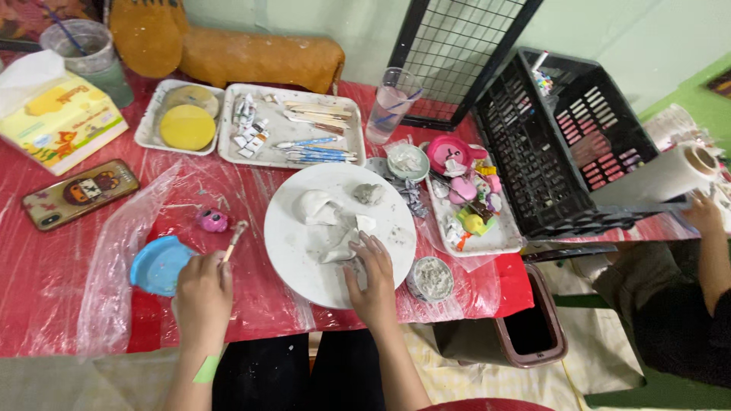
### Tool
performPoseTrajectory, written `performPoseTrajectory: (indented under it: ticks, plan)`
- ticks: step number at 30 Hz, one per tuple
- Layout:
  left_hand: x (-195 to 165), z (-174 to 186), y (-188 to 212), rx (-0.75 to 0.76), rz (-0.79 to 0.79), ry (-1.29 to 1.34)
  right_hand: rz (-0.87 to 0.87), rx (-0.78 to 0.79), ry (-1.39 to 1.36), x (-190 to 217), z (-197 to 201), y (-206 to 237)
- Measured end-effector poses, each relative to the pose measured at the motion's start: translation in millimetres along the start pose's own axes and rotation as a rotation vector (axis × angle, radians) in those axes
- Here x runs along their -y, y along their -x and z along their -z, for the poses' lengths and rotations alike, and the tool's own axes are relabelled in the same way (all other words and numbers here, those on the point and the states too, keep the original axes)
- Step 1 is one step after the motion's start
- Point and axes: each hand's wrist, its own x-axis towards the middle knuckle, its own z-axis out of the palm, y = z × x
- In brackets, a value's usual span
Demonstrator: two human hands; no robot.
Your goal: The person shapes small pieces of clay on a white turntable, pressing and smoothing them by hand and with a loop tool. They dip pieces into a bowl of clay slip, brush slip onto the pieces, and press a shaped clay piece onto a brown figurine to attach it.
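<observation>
My left hand [202,293] grips a thin wooden-handled brush [234,238] whose tip points toward a small pink clay figure [212,221] on the red, plastic-covered table [46,266]. A blue plate [158,265] lies just left of that hand. My right hand [372,279] rests flat on a round white board [304,266], fingers pressing on a slab of white clay [329,228]. A small grey clay lump [368,194] sits at the far side of the board.
White trays hold paint tubes and tools [293,125], a yellow disc [187,126] and small coloured toys [472,209]. A cup of white paste [432,278], a water glass [390,103], a phone [80,192], a tissue box [57,114] and a black crate [563,144] stand around. Another person [685,297] sits at right.
</observation>
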Motion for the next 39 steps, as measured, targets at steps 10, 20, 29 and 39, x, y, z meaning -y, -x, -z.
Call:
performPoseTrajectory:
  ticks: [10,20,29,39]
  plan:
    - [-92.0,15.4,17.9,0.145,-0.130,0.708,-0.195,-0.067,-0.376,-11.3,-8.1,35.2]
    - [-128.9,-31.5,-11.2,0.007,-0.616,0.262,-0.657,-0.200,-0.986,-47.3,-6.5,35.2]
    - [-115.3,-76.2,-19.5,0.469,-0.048,1.164,-0.599,-0.084,-0.755,-43.7,-4.4,19.4]
    - [-107.6,-133.6,-32.0,0.754,0.719,1.895,-0.415,-0.083,-0.414,-11.7,-17.4,7.5]
